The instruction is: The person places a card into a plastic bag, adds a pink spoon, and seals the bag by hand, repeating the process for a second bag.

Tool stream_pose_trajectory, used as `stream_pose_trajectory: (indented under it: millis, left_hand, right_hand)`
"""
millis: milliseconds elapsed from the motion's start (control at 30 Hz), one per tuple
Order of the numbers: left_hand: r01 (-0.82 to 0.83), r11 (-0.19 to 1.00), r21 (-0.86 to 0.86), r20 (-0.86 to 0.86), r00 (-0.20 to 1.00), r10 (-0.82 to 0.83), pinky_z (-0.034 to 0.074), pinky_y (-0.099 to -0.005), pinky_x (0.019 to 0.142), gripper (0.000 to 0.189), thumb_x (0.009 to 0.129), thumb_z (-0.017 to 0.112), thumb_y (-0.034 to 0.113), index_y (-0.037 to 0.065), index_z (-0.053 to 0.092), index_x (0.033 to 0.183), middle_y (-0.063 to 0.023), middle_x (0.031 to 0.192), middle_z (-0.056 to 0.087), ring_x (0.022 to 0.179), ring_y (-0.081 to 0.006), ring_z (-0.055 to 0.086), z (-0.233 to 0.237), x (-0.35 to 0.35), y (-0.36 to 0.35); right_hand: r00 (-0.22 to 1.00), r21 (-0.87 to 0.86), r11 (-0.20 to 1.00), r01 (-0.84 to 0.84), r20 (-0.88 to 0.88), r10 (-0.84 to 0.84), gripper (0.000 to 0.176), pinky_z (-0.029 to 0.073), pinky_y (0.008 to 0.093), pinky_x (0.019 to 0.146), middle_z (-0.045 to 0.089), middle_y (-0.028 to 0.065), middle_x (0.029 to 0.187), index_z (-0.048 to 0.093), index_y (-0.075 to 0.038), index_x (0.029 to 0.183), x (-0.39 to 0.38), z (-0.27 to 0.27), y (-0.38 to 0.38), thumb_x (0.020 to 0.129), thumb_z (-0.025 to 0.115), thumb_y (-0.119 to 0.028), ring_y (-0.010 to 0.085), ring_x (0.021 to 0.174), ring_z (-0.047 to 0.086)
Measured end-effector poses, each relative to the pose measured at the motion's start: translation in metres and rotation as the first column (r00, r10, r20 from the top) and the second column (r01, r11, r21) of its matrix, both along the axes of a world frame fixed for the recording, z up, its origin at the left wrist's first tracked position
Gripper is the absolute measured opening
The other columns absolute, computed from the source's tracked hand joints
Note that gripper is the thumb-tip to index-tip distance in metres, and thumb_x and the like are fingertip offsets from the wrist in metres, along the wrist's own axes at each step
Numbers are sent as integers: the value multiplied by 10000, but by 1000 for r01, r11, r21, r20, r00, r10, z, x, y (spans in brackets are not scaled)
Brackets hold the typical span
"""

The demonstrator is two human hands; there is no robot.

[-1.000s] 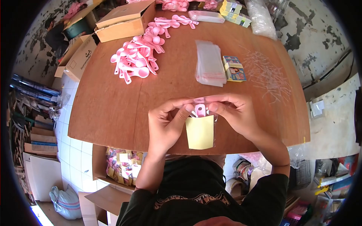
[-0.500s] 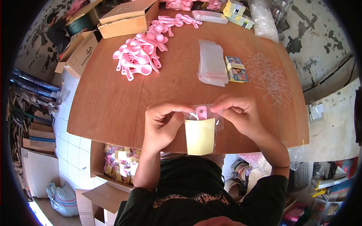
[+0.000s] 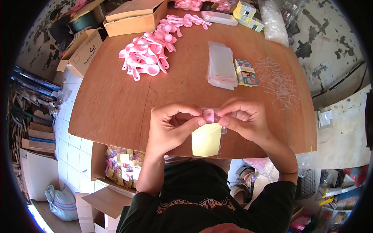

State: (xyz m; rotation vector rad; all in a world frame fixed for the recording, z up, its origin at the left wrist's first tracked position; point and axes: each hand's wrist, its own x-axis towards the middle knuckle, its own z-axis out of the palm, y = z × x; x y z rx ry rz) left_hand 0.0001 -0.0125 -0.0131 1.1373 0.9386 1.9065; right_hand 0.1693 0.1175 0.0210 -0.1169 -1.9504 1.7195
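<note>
Between my hands hangs a clear plastic bag over the table's front edge. Inside it are a pale yellow card and a pink spoon, of which only the handle end with its hole shows above the card. My left hand pinches the bag's top left corner, thumb and forefinger closed. The top right corner is pinched by my right hand in the same way. Farther off lie a heap of pink measuring spoons, a stack of clear bags and a banded stack of printed cards.
Thin clear strips are scattered on the table's right. A cardboard box and a rolled plastic bundle stand at the back. Below the left edge is an open carton of packed pieces. Another person is at far left.
My thumbs have come up to the bag's top edge, and both hands now pinch it closer to the spoon handle. The view has shifted slightly.
</note>
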Motion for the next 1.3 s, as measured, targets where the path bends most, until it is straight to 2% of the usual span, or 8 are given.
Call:
stream_pose_trajectory:
  millis: [267,333,533,667,800,867,1100,1300]
  left_hand:
    - [13,990,-139,-18,1000,-15,569,-271,739,263,724,735,-102,-40,624,956,-133,938,679,856,-159,665,2,-10,-15]
    - [-35,989,-147,-290,957,-9,566,-263,720,281,705,758,-73,-16,650,959,-128,946,683,843,-168,678,7,-25,-41]
    - [498,762,-414,-521,557,-647,559,-318,717,244,752,692,-63,25,678,978,-107,940,698,846,-236,690,7,-68,-112]
    - [-154,566,-810,-586,237,-775,500,-349,828,273,760,693,14,52,661,1028,-119,1003,680,936,-271,647,-55,-82,-164]
    - [-406,390,-826,-500,211,-840,464,-360,888,299,788,687,94,49,631,1078,-100,1041,670,977,-285,626,-82,-77,-186]
    - [-11,523,-852,-490,367,-791,472,-380,861,354,772,713,163,67,618,1100,-108,1110,639,989,-296,615,-81,-67,-173]
    - [564,568,-599,-372,433,-821,533,-287,641,211,867,634,57,8,608,1071,-101,905,686,782,-208,687,-29,-34,-96]
    - [591,757,-280,-459,610,-646,529,-297,635,178,832,662,26,16,630,1007,-83,891,680,749,-207,677,-6,-10,-50]
  right_hand:
    - [996,64,996,-66,71,61,372,515,299,819,583,101,1053,594,19,1084,2,-7,1,742,715,99,167,972,602]
    - [992,13,1000,-28,124,26,357,511,293,824,588,100,1060,591,19,1096,8,5,-2,762,701,83,162,967,604]
    - [933,288,938,194,240,-267,263,511,274,799,637,106,1032,595,32,1099,21,4,33,855,643,-51,135,878,629]
    - [887,747,633,204,133,-443,244,500,331,771,636,143,1039,617,-4,1049,14,-3,59,816,661,-61,243,880,643]
    - [849,931,327,161,38,-527,326,419,449,944,596,186,1156,606,-12,1120,-2,-34,89,863,634,-211,328,1124,532]
    - [796,994,100,41,28,-605,415,304,516,1039,544,194,1258,561,-45,1227,-8,-47,96,919,543,-323,350,1228,456]
    - [717,990,103,-98,142,-682,524,192,537,1095,473,173,1359,478,-35,1318,-12,-60,99,965,404,-415,311,1302,397]
    - [738,989,137,-47,127,-663,479,189,532,1099,515,144,1328,539,-15,1251,-11,-59,102,956,441,-380,283,1296,414]
